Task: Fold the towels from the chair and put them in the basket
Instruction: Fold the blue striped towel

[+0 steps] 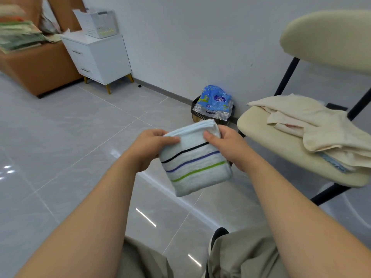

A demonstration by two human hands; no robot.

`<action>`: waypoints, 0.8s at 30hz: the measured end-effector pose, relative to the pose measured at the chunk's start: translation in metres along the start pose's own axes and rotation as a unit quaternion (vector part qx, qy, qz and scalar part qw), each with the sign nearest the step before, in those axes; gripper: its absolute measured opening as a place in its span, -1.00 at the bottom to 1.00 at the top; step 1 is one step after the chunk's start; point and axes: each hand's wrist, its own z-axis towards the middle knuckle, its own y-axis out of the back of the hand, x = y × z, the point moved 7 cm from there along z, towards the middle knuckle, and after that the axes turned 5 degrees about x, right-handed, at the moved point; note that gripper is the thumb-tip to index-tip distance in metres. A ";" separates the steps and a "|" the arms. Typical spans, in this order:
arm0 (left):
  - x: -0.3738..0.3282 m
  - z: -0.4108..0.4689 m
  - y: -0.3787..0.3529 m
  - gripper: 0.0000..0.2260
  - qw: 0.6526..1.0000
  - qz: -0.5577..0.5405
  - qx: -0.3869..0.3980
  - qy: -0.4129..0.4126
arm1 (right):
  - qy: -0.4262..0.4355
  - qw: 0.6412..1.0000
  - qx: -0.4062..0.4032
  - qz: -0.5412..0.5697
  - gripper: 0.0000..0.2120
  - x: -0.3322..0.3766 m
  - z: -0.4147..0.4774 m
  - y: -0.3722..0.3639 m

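Observation:
A folded light-blue towel (197, 165) with black, purple and green stripes hangs in the air in front of me. My left hand (151, 146) grips its upper left edge, thumb on top. My right hand (226, 144) pinches its upper right corner. On the cream chair seat (281, 145) at the right lie crumpled cream towels (313, 121), with a blue cloth edge (333, 163) peeking out beneath them. A dark wire basket (195, 106) stands on the floor by the wall, behind the held towel, with a blue plastic package (214, 101) on top of it.
A white two-drawer cabinet (100, 57) with a white box on it stands at the back left. Next to it is a brown sofa (34, 65) carrying a pile of stacked cloths. The floor is glossy grey tile. My knees show at the bottom edge.

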 end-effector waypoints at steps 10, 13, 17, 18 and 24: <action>-0.002 -0.013 -0.032 -0.47 0.956 -0.269 0.101 0.063 | 0.005 0.991 -0.123 -0.050 -0.73 -0.003 0.003 0.014; 0.005 -0.009 -0.034 -0.61 0.960 -0.255 0.088 0.078 | -0.008 0.989 -0.149 -0.008 -0.75 -0.008 0.005 0.020; 0.015 0.003 -0.033 -0.68 0.980 -0.188 0.004 0.066 | -0.016 0.990 -0.139 -0.032 -0.74 -0.010 0.007 0.016; 0.015 0.005 -0.030 -0.70 0.984 -0.165 -0.034 0.052 | -0.015 0.989 -0.141 -0.045 -0.73 -0.010 0.007 0.015; -0.005 -0.001 -0.017 -0.63 0.976 0.099 -0.189 -0.043 | -0.025 0.981 -0.170 -0.089 -0.68 -0.012 0.010 0.015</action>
